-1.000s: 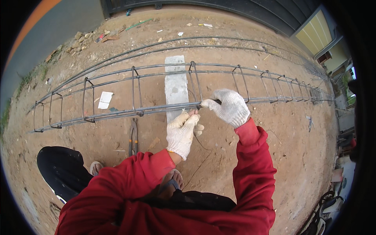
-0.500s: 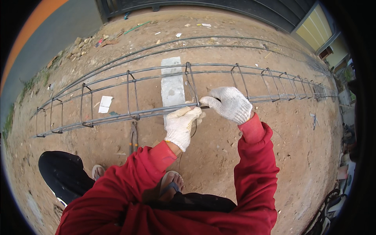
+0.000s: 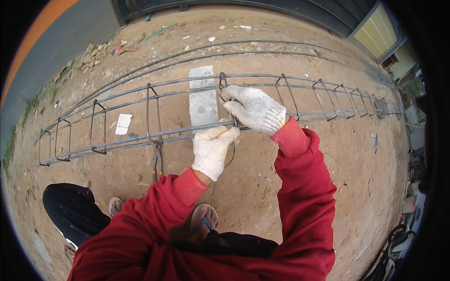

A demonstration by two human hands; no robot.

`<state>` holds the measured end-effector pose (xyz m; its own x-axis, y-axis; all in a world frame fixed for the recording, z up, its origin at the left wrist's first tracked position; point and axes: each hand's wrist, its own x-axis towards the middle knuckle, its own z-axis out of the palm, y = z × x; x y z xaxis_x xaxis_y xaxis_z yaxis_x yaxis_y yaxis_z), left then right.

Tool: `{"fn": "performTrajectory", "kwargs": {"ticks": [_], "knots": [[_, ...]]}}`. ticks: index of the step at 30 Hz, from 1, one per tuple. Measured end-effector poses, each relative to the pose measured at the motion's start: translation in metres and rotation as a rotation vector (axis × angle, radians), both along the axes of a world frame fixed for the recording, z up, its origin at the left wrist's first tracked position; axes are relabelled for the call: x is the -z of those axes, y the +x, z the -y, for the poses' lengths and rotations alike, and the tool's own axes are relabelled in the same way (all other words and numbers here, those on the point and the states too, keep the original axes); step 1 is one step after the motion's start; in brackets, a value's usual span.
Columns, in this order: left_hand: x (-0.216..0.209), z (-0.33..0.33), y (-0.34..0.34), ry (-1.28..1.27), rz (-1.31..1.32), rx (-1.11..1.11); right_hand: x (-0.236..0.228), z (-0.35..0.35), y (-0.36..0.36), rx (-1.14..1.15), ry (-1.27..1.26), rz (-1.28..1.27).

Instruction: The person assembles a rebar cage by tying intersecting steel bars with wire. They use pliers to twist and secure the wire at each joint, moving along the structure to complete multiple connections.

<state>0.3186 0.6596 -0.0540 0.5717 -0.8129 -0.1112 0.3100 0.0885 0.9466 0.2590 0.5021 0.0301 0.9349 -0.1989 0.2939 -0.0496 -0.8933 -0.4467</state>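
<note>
A long rebar cage [image 3: 180, 127] with square stirrups runs across in front of me. My left hand [image 3: 213, 146], in a white knit glove, is closed at the near bars below a stirrup [image 3: 223, 80]. A thin dark tie wire [image 3: 233, 154] trails down from its fingers. Just to the right and higher, my gloved right hand [image 3: 259, 108] reaches over the near bars with thumb and fingers pinched beside that stirrup. What sits between those fingertips is too small to make out. Under the cage lies a pale concrete block [image 3: 203, 107].
Pliers with orange handles [image 3: 157, 164] lie on the dirt ground under the cage's near side. Beyond the cage stretch loose long bars [image 3: 187, 58]. Rubble [image 3: 96, 49] lines the grey wall [image 3: 70, 42], and a dark gate [image 3: 262, 11] stands at the back. My sandalled foot [image 3: 204, 220] is close below.
My right hand has moved left and a little up, from the near bars to beside the stirrup. My left hand stays at the near bars. The view has shifted slightly.
</note>
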Motion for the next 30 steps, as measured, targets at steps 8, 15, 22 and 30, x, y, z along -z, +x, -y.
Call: {"fn": "performTrajectory", "kwargs": {"ticks": [8, 15, 22, 30], "knots": [[0.001, -0.004, -0.002, 0.105, 0.256, -0.034, -0.007, -0.011, -0.026, 0.066, 0.204, -0.005], [0.007, 0.001, -0.01, 0.109, 0.631, -0.192, -0.005, -0.026, -0.032, 0.141, 0.248, 0.081], [0.007, -0.001, -0.005, 0.086, 0.577, -0.095, -0.006, -0.024, -0.028, 0.064, 0.089, 0.199], [0.005, 0.001, -0.004, 0.096, 0.757, -0.152, -0.005, -0.022, -0.031, 0.068, 0.241, 0.129]]}}
